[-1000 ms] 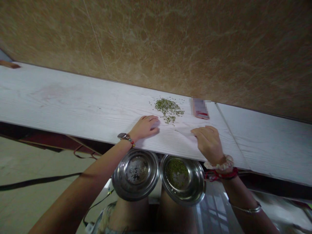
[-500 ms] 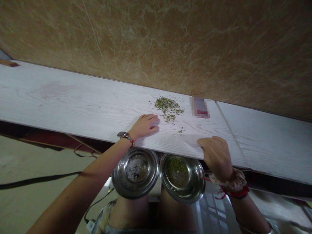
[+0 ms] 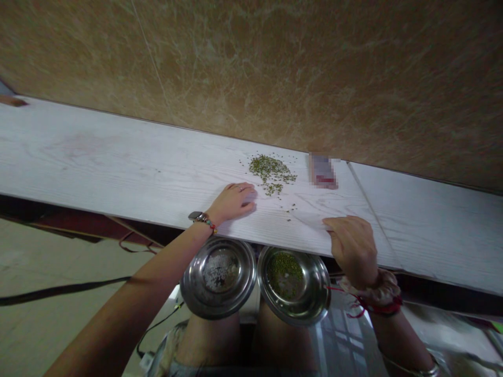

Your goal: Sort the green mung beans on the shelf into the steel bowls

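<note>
A loose spread of green mung beans [image 3: 269,168] lies on the white wooden counter [image 3: 176,173], with a few stray beans nearer the front edge. My left hand [image 3: 234,201] rests flat beside the spread, fingers stretched and holding nothing. Over the counter's front right, my right hand [image 3: 351,243] pinches a thin whitish sheet [image 3: 310,220]; its outline is faint against the white surface. Below the edge, a steel bowl with mung beans [image 3: 320,309] sits on my lap. Next to it is a steel bowl with white grains [image 3: 245,298], which look like rice.
A blurred-out phone-like object [image 3: 323,172] lies near the brown marbled wall [image 3: 251,68]. A seam crosses the counter at the right. A brown wooden piece [image 3: 13,100] lies at the far left. A dark strap [image 3: 66,289] and a cable [image 3: 159,320] hang at the lower left.
My right hand has shifted slightly right with the whitish sheet. The few stray beans near the front have spread apart a little. My left hand stays in place.
</note>
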Demonstrator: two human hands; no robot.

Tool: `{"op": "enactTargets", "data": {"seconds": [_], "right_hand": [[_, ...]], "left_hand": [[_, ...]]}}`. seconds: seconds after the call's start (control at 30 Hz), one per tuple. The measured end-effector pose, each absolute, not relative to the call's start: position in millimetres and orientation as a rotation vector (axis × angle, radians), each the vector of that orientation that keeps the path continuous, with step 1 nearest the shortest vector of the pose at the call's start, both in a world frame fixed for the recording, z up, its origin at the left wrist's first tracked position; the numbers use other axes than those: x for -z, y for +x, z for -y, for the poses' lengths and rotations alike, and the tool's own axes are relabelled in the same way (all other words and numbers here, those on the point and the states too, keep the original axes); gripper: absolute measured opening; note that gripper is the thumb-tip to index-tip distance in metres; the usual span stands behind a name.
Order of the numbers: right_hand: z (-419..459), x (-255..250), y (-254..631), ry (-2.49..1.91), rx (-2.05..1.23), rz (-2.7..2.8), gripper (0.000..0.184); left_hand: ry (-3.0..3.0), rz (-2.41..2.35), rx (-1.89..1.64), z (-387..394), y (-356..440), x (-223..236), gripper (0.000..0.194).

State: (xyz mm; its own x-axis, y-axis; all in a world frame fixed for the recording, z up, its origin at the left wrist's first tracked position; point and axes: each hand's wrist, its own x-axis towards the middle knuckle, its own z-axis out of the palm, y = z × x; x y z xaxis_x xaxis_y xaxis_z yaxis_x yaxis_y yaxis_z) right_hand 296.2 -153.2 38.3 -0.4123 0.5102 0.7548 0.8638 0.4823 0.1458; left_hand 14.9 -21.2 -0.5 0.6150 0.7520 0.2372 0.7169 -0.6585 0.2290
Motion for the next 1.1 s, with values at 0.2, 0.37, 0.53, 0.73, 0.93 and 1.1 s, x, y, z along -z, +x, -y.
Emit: {"op": "enactTargets", "data": {"seconds": [0.2,0.37,0.53,0.73,0.93,1.1], "right_hand": [[172.6,-38.7,297.4,-1.084,0.625,2.124,0.030],[177.4,-36.6,299.9,-1.056,0.604,2.200,0.032],[168.3,-33.6,308.1,-1.096,0.691,2.170,0.032],[173.1,-34.3,303.2,-1.067,0.658,2.195,0.030],[176.9,-35.7,294.2,-1.074,0.661,2.187,0.032],[175.1,-34.6,293.1,-1.060,0.659,2.199,0.034]], "left_hand": [[2.698,-1.278,-0.419,23.4,16.3,-2.6,0.039],[2.701,-1.274,-0.435,23.0,16.3,-1.6,0.039],[2.719,-1.249,-0.476,22.1,15.2,0.6,0.037],[2.699,-1.268,-0.449,22.6,15.8,0.0,0.040],[2.715,-1.251,-0.485,21.0,15.0,1.9,0.037],[2.718,-1.248,-0.467,20.8,15.3,1.0,0.038]]}}
